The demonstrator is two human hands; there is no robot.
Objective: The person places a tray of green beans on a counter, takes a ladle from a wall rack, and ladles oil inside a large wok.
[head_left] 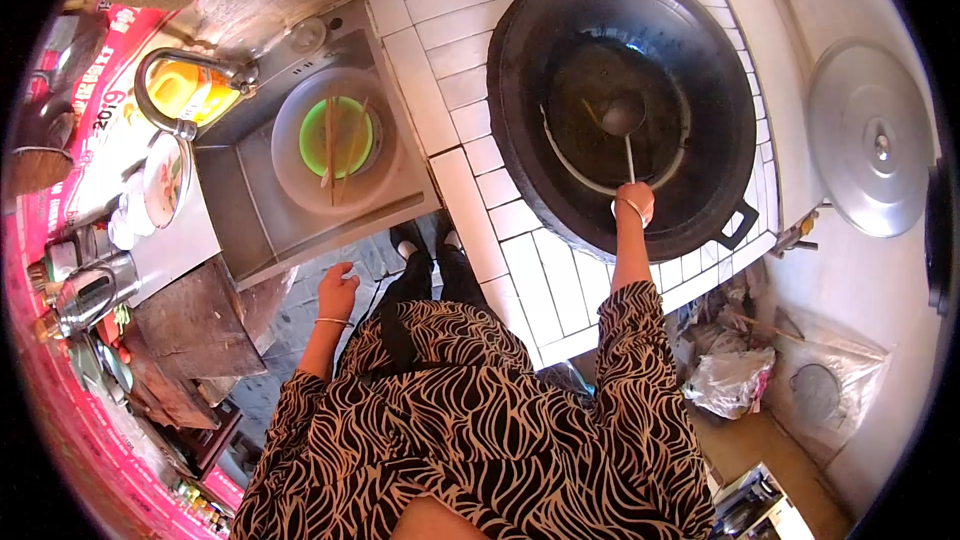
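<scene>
My right hand [634, 204] is closed around the handle of a metal ladle [624, 116]. The ladle's bowl rests low inside a large black wok [700, 70], in what looks like a shallow pool of liquid. A small yellowish strip lies beside the ladle's bowl. My left hand [338, 290] hangs at my side below the sink's front edge, fingers loosely bent and apart, holding nothing.
Left of the white-tiled stove top [460, 30] is a metal sink [235, 205], holding a pale basin [290, 165] with a green bowl [362, 130] and chopsticks. A faucet [150, 70] arches over it. At right, a round metal lid [860, 140] leans on the wall.
</scene>
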